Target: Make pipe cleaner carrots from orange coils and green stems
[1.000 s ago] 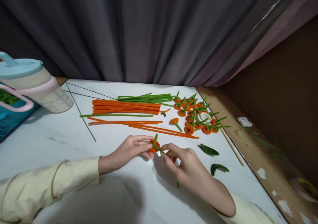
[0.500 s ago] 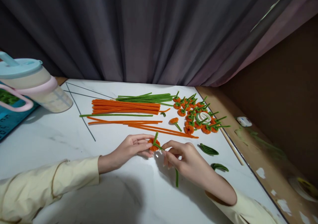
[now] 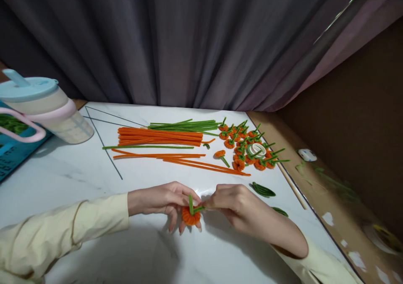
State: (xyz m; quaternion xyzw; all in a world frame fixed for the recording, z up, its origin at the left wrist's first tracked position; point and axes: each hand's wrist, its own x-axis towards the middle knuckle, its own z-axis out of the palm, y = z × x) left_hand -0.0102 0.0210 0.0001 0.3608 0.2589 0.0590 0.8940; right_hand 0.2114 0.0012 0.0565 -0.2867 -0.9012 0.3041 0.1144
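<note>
1. While the white table [image 3: 94, 183] carried the loose stems, both hands had drawn nearer its front edge than a second before.
2. Left hand [image 3: 163, 200] pinched the orange pipe-cleaner pumpkin [image 3: 190, 217], now lower; light, soft, crushable, best held by its sides.
3. Right hand [image 3: 233, 202] closed on its green stem [image 3: 197, 208].

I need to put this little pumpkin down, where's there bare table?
Bare marble lies left of the left hand, between the jug and the sleeve, and near the front edge below both hands. It is crowded toward the orange stems and the finished pumpkin pile.
</note>
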